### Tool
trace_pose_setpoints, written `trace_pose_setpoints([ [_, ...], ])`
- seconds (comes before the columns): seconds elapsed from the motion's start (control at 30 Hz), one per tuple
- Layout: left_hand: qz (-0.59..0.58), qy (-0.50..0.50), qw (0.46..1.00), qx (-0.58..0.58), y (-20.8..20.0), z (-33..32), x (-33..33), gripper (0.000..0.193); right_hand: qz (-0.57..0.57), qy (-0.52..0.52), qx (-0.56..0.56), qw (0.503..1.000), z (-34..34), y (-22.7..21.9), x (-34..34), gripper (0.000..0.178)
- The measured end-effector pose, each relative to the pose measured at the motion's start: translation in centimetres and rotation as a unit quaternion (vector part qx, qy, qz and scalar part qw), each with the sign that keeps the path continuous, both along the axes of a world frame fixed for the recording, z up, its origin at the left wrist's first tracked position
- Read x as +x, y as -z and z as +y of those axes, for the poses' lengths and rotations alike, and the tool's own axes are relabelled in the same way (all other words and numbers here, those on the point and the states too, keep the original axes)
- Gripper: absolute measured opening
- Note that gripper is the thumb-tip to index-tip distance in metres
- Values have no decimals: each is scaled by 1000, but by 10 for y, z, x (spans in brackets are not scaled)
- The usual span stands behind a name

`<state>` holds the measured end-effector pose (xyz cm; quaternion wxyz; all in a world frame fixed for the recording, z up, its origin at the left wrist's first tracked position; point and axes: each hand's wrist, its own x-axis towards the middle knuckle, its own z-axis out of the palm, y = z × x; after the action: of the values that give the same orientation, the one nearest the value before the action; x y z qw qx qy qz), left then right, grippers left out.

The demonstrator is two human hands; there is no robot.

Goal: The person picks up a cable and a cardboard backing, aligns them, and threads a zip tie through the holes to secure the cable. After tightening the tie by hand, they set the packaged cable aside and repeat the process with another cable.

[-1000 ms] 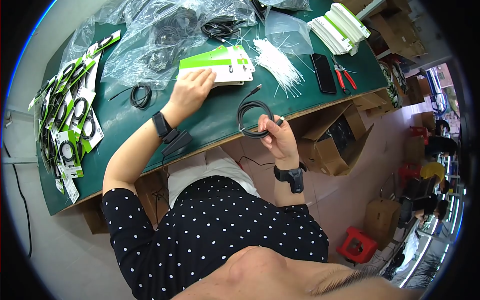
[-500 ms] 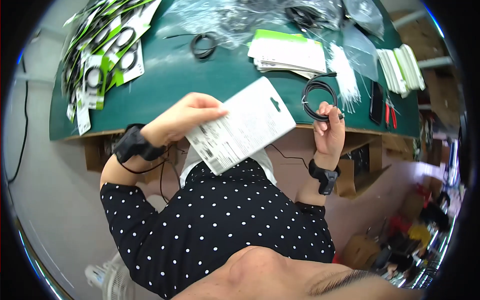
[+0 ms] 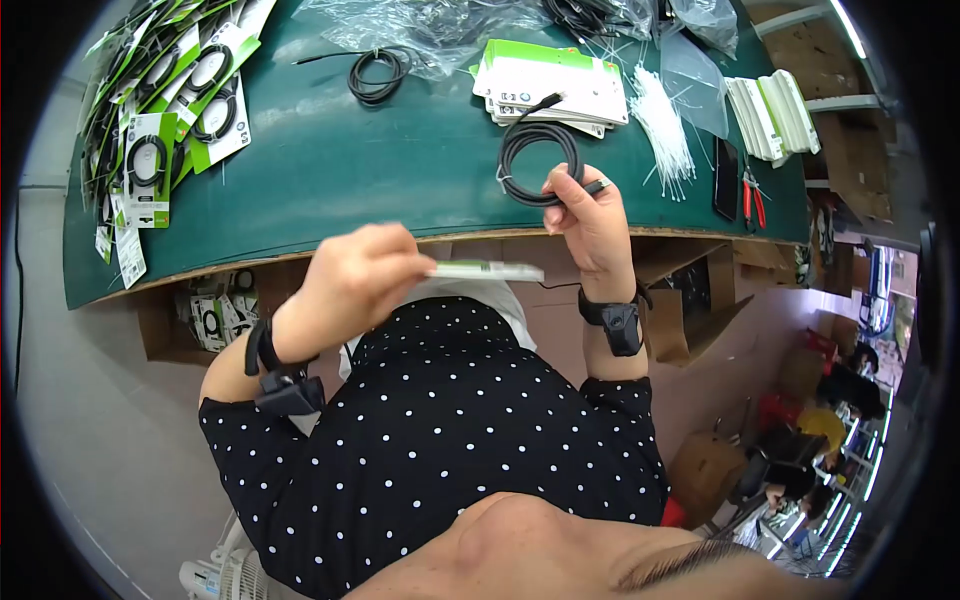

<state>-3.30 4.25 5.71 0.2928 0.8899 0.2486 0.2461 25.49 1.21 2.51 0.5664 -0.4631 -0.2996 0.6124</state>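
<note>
Pinched in my left hand [image 3: 362, 275] is a white and green cardboard package card [image 3: 490, 270], seen almost edge-on in front of the table's near edge. My right hand [image 3: 592, 222] holds a coiled black cable [image 3: 541, 148] by its lower right side, thumb against the fingers. One plug points up and away; the other sticks out beside the thumb. Beyond the coil lies a stack of white and green cards [image 3: 552, 88]. A second coiled black cable [image 3: 378, 78] rests on the green table [image 3: 300, 170], farther left.
At left is a pile of carded cables [image 3: 165, 110]. White cable ties [image 3: 660, 135], a dark phone [image 3: 725, 178], red-handled cutters [image 3: 752, 200] and upright cards [image 3: 772, 116] lie at right. Clear plastic bags [image 3: 440, 30] cover the back. Cardboard boxes [image 3: 690, 310] stand below the table.
My left hand has tilted the card from facing up to nearly edge-on. My right hand has brought the coiled cable leftward, closer to the card. The whole view has shifted slightly.
</note>
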Motion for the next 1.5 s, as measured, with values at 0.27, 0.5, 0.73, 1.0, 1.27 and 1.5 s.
trace_pose_setpoints([
  [0.27, -86, 14, 989, 119, 23, -20, 22, 12, 33, -181, -156, 971, -16, 4, -48, 11],
  [0.5, -74, 15, 996, -38, 53, -32, 12, 17, 204, -210, -241, 925, -29, 27, -67, 14],
  [0.73, -85, 36, 984, -153, 61, -36, 1, 19, -65, -238, -163, 955, -40, 37, -43, 21],
  [1.0, -92, 55, 958, -267, 58, -34, -5, 18, -312, -272, 316, 854, -29, 32, -41, 25],
  [1.27, -98, 23, 950, -294, 57, -33, -1, 19, -34, -379, 37, 924, -36, 48, -45, 20],
  [1.5, -108, -55, 954, -275, 59, -43, 3, 24, 9, -337, -97, 936, -33, 36, -49, 20],
])
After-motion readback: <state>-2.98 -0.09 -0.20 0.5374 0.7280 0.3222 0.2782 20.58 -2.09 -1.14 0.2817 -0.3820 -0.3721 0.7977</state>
